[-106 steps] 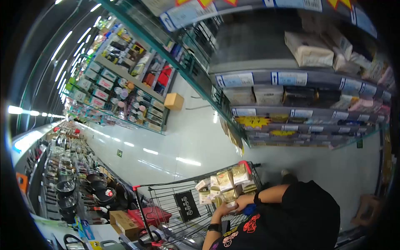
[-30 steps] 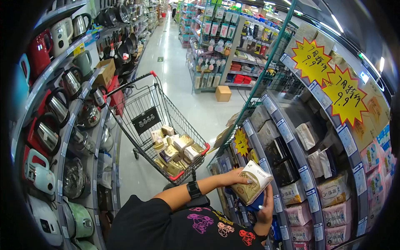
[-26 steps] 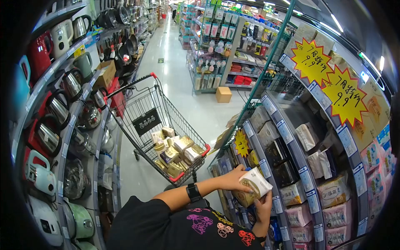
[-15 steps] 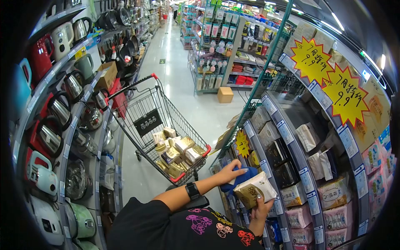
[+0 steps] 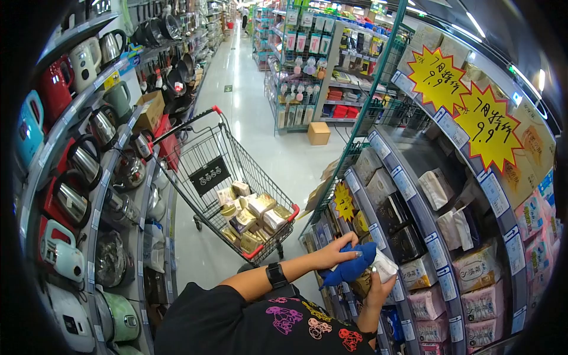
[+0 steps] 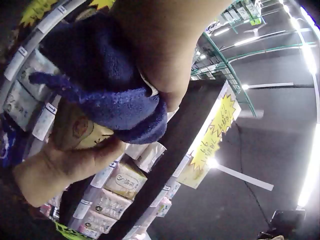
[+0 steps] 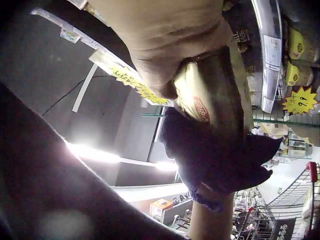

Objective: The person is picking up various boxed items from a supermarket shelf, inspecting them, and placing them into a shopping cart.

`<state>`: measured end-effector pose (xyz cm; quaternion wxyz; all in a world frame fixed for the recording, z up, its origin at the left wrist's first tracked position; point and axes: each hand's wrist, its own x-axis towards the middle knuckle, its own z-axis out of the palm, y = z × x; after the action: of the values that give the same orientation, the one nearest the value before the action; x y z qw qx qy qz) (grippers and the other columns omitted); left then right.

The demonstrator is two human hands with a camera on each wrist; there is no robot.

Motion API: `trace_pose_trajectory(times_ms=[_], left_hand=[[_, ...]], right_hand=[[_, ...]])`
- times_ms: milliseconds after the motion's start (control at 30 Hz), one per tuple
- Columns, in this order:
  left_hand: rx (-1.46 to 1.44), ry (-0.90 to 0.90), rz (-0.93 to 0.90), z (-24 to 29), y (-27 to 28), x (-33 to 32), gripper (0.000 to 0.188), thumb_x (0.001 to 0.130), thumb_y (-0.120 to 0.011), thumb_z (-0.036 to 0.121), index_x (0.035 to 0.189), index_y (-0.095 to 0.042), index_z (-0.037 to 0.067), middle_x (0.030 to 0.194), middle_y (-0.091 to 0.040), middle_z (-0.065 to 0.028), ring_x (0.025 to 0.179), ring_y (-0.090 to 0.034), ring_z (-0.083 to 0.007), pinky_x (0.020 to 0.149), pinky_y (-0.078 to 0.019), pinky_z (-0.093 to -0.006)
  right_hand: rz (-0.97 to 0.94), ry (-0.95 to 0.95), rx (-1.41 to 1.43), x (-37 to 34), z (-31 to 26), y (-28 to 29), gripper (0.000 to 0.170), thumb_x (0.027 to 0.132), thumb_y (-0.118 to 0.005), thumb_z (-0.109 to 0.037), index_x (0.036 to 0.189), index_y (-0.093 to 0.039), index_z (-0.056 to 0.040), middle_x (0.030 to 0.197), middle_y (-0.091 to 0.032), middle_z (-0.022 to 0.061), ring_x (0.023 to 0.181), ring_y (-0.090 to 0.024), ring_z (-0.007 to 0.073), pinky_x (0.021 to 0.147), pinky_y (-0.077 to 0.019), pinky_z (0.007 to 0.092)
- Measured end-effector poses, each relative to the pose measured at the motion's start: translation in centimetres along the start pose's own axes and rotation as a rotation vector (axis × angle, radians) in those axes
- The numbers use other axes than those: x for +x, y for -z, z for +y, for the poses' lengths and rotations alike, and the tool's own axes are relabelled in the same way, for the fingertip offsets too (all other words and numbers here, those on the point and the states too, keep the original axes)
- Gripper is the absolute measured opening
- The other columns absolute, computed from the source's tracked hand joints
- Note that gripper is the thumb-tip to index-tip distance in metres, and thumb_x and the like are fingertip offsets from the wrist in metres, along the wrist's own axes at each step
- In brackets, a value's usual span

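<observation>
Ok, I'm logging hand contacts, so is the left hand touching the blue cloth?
Touching. The head view shows it: the thumb of the left hand lies on the blue cloth, with no gap between them.

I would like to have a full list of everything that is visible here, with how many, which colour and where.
blue cloth: one, blue, in left hand
held packet: one, white and gold, in right hand
cart: one, black wire with red corners, in aisle
cart packets: several, gold and white, inside cart
kettles: several, mixed colours, left shelves
cooker: one, pale green, lower left
pans: several, dark, upper left
box: one, brown, floor ahead
star signs: several, yellow, right shelves
shelf packs: many, mixed colours, right shelves
left hand: one
right hand: one
</observation>
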<state>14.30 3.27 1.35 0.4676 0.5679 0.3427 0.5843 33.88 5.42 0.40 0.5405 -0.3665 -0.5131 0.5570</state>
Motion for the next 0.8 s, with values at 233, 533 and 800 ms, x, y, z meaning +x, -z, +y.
trace_pose_trajectory(times_ms=[233, 533, 800], left_hand=[[0.019, 0.081, -0.238, -0.5, 1.1, -0.1, 0.025, 0.085, -0.056, 0.023, 0.088, -0.037, 0.008, 0.087, -0.035, 0.0006, 0.087, -0.035, -0.0084, 0.079, -0.032, -0.0234], [-0.18, 0.044, -0.053, 1.3, 1.6, 0.3, 0.025, 0.081, -0.059, 0.021, 0.091, -0.039, 0.01, 0.088, -0.038, 0.0022, 0.087, -0.037, -0.0067, 0.078, -0.0327, -0.0214], [-0.194, 0.054, 0.028, 1.1, 1.4, 0.9, 0.026, 0.083, -0.057, 0.025, 0.092, -0.037, 0.01, 0.09, -0.037, 0.0024, 0.086, -0.037, -0.0056, 0.077, -0.0333, -0.0203]], right_hand=[[0.072, 0.261, -0.107, -0.5, -1.1, 0.0, 0.065, 0.069, -0.068, -0.021, 0.121, -0.036, 0.0013, 0.111, -0.047, 0.0117, 0.102, -0.047, 0.0206, 0.091, -0.0365, 0.0333], [-0.102, 0.265, -0.235, -0.9, -2.9, -0.8, 0.062, 0.068, -0.07, -0.024, 0.117, -0.038, -0.0017, 0.106, -0.046, 0.0097, 0.099, -0.047, 0.0187, 0.088, -0.0375, 0.0316], [-0.098, 0.216, -0.089, -1.3, -1.6, -2.2, 0.064, 0.07, -0.071, -0.031, 0.115, -0.038, -0.0006, 0.103, -0.047, 0.01, 0.097, -0.048, 0.0195, 0.087, -0.039, 0.0322]])
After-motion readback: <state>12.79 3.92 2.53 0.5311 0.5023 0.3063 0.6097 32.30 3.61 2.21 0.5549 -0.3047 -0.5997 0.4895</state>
